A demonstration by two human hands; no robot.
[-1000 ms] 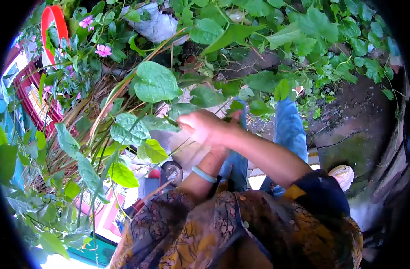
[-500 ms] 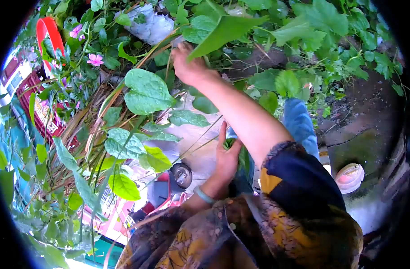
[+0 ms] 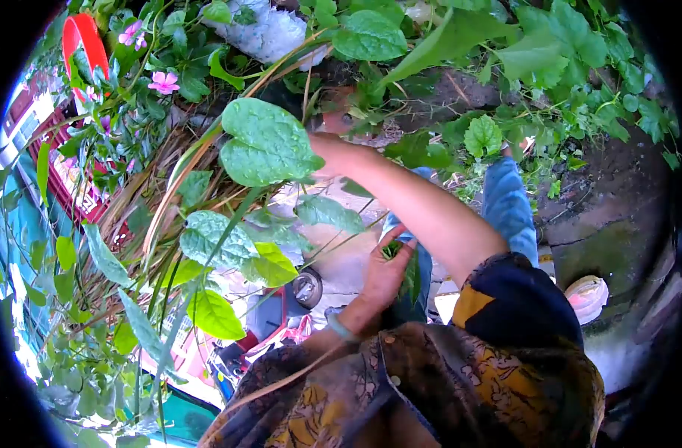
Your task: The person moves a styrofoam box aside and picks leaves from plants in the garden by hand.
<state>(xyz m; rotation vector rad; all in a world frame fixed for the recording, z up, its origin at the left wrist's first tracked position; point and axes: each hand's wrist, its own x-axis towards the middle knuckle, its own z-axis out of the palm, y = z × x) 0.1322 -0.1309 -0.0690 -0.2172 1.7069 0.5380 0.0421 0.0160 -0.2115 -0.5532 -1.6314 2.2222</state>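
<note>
Lowered since a moment ago, the right hand (image 3: 327,154) is partly hidden behind the heart-shaped leaf (image 3: 266,142); its finger state cannot be told. Below and right of that leaf, cut-looking greens (image 3: 413,279) are grasped by the left hand (image 3: 384,278).

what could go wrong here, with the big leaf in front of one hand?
1. The right hand has its fingers hidden behind the heart-shaped leaf, so a poor hold there might go unseen.
2. The left hand holds green leaves; some might slip out if its grip loosens.
</note>
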